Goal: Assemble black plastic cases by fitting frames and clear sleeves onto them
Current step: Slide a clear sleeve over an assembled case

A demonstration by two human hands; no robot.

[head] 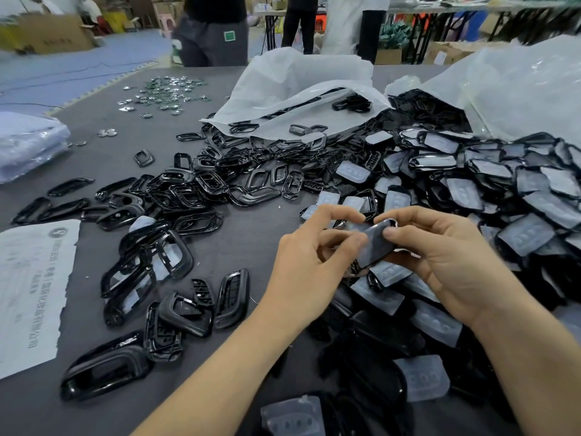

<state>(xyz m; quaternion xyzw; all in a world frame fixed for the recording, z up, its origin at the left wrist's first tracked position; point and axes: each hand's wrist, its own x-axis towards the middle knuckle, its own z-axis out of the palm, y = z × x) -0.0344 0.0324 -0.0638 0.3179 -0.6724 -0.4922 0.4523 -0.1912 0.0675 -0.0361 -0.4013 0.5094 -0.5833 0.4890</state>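
Your forearms come in over the near edge of the grey surface (245, 221), with a loose clear sleeve (294, 418) lying between them at that edge. Above the near right part of the surface you hold one black case (375, 243) in the air between both hands. Your left hand (309, 262) grips its left side, thumb against the edge and curled fingers (340, 212) arching over toward the far end. Your right hand (452, 259) pinches the far end, thumb on top and the other fingers curled beneath. Neither hand holds anything else.

The case's long axis runs away from you, near end low, far end raised and leaning toward the far right corner. Its broad greyish face is turned up toward you. Whether a sleeve already covers that face cannot be told.

This looks like the fitting step. Keep your thumbs on the edges rather than the face. Line up one end first, then press along the length so the rim seats evenly; twisting would likely spring a corner. Loose frames (188, 196) lie toward the left edge, and sleeved cases (503, 199) are heaped along the right edge.
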